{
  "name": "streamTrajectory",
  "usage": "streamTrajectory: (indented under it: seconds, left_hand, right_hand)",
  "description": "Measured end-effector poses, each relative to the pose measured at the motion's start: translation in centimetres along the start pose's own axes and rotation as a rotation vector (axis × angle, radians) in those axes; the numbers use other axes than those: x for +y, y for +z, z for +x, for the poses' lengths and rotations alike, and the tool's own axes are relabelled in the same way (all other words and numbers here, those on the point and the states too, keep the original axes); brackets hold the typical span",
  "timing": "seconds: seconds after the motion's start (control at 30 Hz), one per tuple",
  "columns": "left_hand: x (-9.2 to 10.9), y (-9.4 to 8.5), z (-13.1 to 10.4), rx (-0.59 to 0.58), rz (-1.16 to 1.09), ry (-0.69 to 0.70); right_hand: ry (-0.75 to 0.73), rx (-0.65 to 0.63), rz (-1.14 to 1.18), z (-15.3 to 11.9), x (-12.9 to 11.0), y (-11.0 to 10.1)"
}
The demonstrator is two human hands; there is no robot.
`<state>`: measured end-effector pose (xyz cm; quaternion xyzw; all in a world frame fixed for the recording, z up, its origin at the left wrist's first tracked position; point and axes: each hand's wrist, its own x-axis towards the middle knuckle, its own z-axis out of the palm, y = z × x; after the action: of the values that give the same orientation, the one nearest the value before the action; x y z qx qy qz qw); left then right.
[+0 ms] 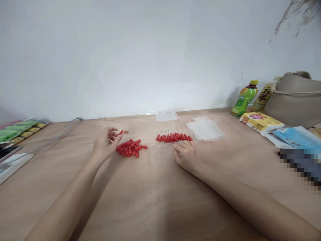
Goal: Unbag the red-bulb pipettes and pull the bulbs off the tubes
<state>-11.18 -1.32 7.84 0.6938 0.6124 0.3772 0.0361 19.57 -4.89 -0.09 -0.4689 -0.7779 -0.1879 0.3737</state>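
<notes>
My left hand [107,142] is raised left of a pile of red rubber bulbs [129,149], its fingers closed on a small red bulb [120,133]. My right hand [185,154] rests palm down at the right end of a row of clear thin tubes [160,154], fingers bent together; whatever they pinch is too small to make out. Just behind that row lie several tubes with red bulbs [173,137] fitted on their near ends, side by side.
Clear plastic bags [207,129] lie right of the tubes, another bag [167,116] by the wall. Bottles, a yellow pack [262,122], a blue packet [297,138] and a beige bag [296,97] stand right. Green rolls [17,130] and a cable [60,135] are left.
</notes>
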Motion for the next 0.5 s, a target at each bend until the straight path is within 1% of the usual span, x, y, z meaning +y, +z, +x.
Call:
streamTrajectory:
  seconds: [0.07, 0.13, 0.2, 0.33, 0.4, 0.5]
  left_hand:
    - [-1.1, -0.1, 0.4, -0.006, 0.038, -0.032]
    - [-1.6, 0.3, 0.4, -0.045, 0.067, -0.014]
    - [-1.3, 0.7, 0.1, -0.109, 0.086, 0.049]
    - [0.2, 1.4, -0.7, -0.233, 0.120, 0.217]
    - [0.7, 1.6, -1.0, -0.265, 0.184, 0.272]
    - [1.0, 2.1, -1.2, -0.301, 0.295, 0.342]
  right_hand:
    - [0.011, -0.021, 0.018, -0.1, -0.2, 0.0]
    - [0.010, -0.051, 0.032, -0.1, -0.4, -0.1]
    - [0.010, -0.080, 0.037, -0.2, -0.6, -0.3]
    - [-0.003, -0.107, 0.025, -0.2, -0.7, -0.4]
    - [-0.009, -0.118, 0.027, -0.1, -0.7, -0.4]
    - [0.000, -0.127, 0.052, -0.1, -0.7, -0.6]
